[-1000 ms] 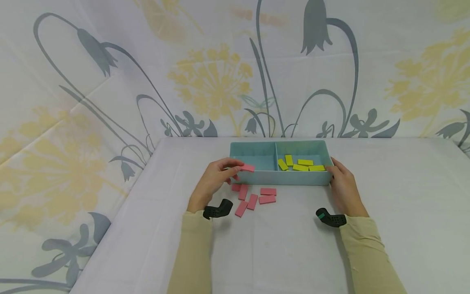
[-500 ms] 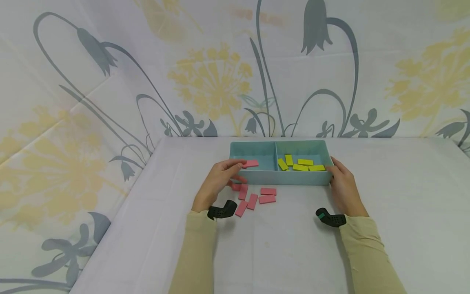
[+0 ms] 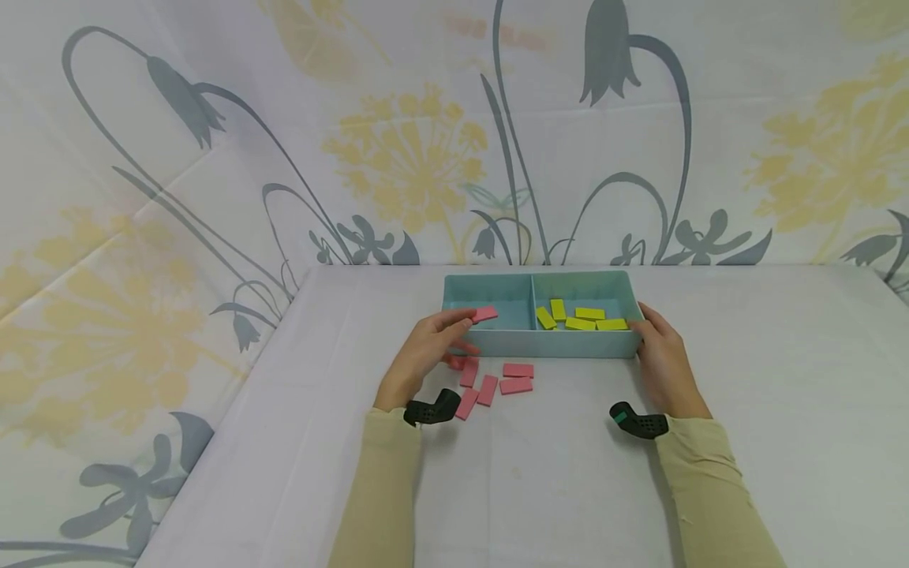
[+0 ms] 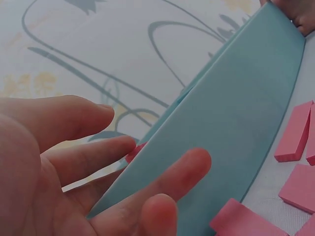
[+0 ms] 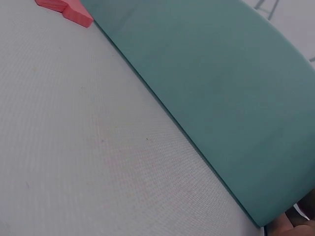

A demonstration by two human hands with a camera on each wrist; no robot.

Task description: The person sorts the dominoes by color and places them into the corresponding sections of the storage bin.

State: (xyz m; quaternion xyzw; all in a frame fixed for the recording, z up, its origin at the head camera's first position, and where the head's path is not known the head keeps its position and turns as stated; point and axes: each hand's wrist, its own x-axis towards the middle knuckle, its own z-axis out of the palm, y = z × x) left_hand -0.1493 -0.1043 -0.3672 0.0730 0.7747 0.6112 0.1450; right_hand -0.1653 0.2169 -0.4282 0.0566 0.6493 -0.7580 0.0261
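A light-blue two-compartment box (image 3: 554, 344) stands on the table. My left hand (image 3: 426, 351) is at its left front, fingers spread and the thumb apart from them in the left wrist view. Just beyond the fingertips, a small pink block (image 3: 486, 314) sits tilted at the left compartment's front. In the left wrist view the same pink block (image 4: 133, 154) shows at the rim by one fingertip. My right hand (image 3: 667, 363) grips the box's right front corner, its fingers partly hidden behind the end wall. Several pink blocks (image 3: 516, 386) lie before the box.
Several yellow blocks (image 3: 589, 314) lie in the right compartment, beyond the divider (image 3: 534, 304). White cloth covers the table (image 3: 540, 489), and a flower-patterned curtain (image 3: 440, 158) hangs behind it. Each wrist wears a black camera mount (image 3: 433, 408).
My left hand has moved slightly right, bringing the pink block from the front rim into the left compartment. The block now tilts and the thumb is off it. The right hand stays put.
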